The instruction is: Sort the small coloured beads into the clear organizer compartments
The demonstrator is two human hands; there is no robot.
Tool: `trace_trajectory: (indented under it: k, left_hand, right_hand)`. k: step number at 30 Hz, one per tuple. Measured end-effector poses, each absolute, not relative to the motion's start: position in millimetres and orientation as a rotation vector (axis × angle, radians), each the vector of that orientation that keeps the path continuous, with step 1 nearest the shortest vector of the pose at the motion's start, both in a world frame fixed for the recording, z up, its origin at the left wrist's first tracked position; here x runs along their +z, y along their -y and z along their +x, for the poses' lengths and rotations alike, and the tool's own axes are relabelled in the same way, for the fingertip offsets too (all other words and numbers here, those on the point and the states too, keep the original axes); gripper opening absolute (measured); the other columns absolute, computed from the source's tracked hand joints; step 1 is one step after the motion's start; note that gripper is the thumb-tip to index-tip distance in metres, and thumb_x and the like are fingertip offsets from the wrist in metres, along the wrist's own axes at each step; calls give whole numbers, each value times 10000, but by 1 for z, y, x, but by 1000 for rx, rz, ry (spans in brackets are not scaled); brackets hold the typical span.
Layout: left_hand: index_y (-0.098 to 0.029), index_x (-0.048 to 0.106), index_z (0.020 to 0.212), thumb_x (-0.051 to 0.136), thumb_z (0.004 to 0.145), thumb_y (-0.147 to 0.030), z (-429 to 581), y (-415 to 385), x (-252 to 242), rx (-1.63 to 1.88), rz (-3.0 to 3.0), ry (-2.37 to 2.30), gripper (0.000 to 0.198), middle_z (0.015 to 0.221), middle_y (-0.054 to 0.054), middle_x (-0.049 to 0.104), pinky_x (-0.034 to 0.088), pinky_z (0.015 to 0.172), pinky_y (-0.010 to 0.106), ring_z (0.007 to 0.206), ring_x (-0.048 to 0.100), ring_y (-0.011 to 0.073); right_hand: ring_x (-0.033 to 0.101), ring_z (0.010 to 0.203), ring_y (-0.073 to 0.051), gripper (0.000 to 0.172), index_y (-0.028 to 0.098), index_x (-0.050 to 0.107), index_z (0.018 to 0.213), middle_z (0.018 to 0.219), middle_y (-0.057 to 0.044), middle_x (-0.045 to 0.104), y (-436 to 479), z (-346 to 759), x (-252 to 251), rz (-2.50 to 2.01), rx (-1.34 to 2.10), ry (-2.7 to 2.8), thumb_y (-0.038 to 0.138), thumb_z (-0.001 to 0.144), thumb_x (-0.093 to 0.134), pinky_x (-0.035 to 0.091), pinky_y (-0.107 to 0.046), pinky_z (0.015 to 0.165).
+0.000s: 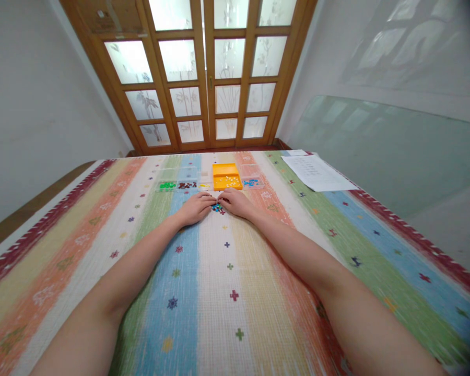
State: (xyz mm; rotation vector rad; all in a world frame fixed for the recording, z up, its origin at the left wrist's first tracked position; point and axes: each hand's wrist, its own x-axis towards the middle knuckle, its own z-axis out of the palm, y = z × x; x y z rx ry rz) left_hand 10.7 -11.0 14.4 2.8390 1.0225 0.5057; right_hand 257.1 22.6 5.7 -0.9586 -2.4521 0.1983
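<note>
Both hands meet over the striped tablecloth in front of a row of small boxes. My left hand (198, 208) rests palm down, its fingers drawn together at a small pile of mixed coloured pieces (218, 208). From the other side my right hand (237, 202) reaches in, fingertips closed close to those of the left. Whatever the fingertips pinch is too small to make out. Just beyond them stands an orange box (227, 169) with its lid raised and white pieces (232, 181) inside.
Clear boxes hold green pieces (167, 186), brown pieces (187, 185) and yellow pieces (204, 186) on the left, and blue pieces (251, 183) on the right. A printed paper sheet (317, 173) lies at the back right of the tablecloth (215, 292). Wooden glazed doors (207, 89) stand behind.
</note>
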Motion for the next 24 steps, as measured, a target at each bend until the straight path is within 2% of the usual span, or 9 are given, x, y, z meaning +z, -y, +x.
trace_trajectory:
  k: [6,9,14,17,20,24]
  left_hand:
    - [-202,655,1418,411,1072,-270,11,13,14,522,2805,-971,429,1469,84,637,358,1255,461,1430,483,237]
    - [-226,658,1416,406,1073,-267,13,13,15,525,2795,-955,427,1457,77,647,367,1247,470,1409,506,234]
    - [-193,666,1398,394,1073,-261,15,12,16,521,2818,-948,429,1425,100,661,380,1233,475,1368,529,245]
    - [-205,683,1369,401,1069,-263,13,12,15,539,2808,-972,416,1399,100,670,399,1217,479,1345,544,248]
    - [-198,697,1342,409,1062,-268,10,11,13,616,2756,-1049,407,1374,110,678,416,1201,494,1325,558,257]
    - [-180,698,1337,407,1069,-308,2,4,6,823,2602,-1133,415,1412,119,661,392,1219,516,1349,551,265]
  right_hand:
    - [632,922,-202,203,172,770,945,977,-85,741,-26,258,6,-1056,185,2395,217,1033,593,423,-280,815]
    - [639,915,-207,204,174,772,935,980,-88,748,-27,258,5,-1074,199,2373,211,1024,592,430,-280,810]
    - [636,886,-200,194,172,762,901,936,-76,741,-27,260,5,-993,244,2390,201,1002,599,430,-281,796]
    - [637,895,-189,163,183,764,934,940,-51,737,-28,262,4,-896,343,2419,132,939,610,438,-275,814]
    - [636,915,-182,224,185,763,970,962,-42,729,-28,263,3,-832,431,2430,63,884,597,451,-273,846]
    - [626,956,-188,240,191,763,1028,1000,-54,708,-28,263,3,-759,455,2440,61,898,610,458,-283,876]
